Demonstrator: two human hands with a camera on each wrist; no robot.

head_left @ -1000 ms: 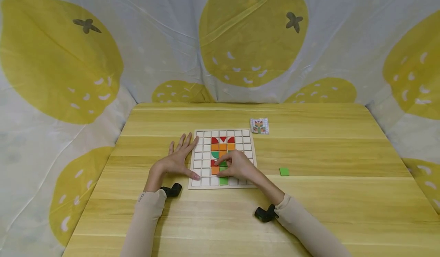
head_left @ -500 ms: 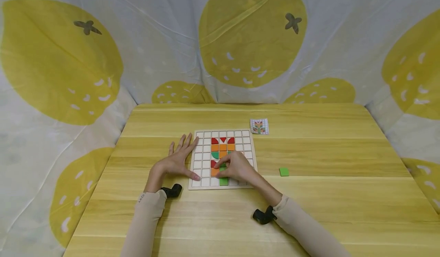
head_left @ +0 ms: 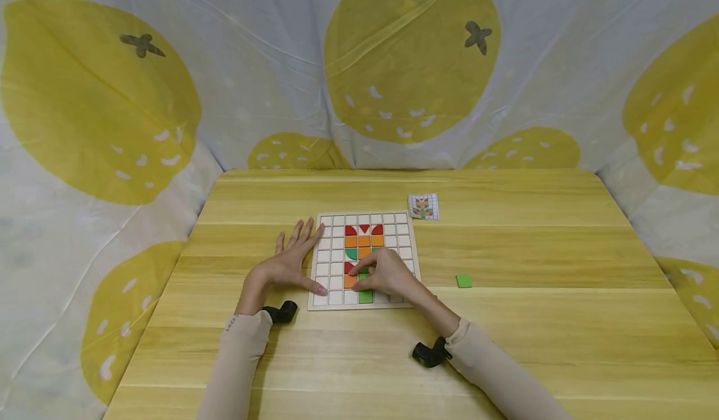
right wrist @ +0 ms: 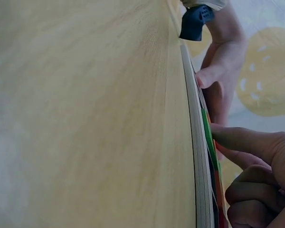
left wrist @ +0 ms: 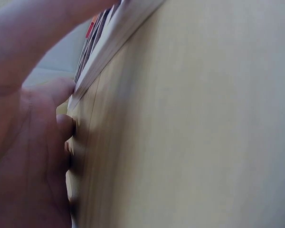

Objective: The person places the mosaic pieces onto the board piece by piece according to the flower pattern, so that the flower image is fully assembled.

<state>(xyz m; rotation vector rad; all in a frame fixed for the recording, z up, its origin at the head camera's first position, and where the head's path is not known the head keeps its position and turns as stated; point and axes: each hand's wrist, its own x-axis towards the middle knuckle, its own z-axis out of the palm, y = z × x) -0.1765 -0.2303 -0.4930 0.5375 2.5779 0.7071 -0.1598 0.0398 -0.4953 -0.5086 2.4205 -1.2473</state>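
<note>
A pale wooden grid board (head_left: 322,300) lies mid-table. My right hand (head_left: 390,275) reaches over it, pinching an orange square tile (head_left: 350,281) between thumb and index finger at the tile's far and near edges. In the right wrist view the other fingers (right wrist: 256,190) are curled in. Spread along the board's left side, my left hand (head_left: 286,261) rests its thumb and index finger on the border. Red, orange and green tiles fill the board's middle columns, among them a green square (head_left: 366,296). The right hand hides part of the pattern.
One loose green square tile (head_left: 464,281) lies on the table to the right of the board. Behind the board's far right corner is a small printed pattern card (head_left: 424,206). Black wrist cameras (head_left: 430,352) sit at both sleeves. A lemon-print cloth (head_left: 412,58) surrounds the table.
The right wrist has shifted very slightly left and toward the person, with its fingertips still at the orange tile. The left hand holds its place.
</note>
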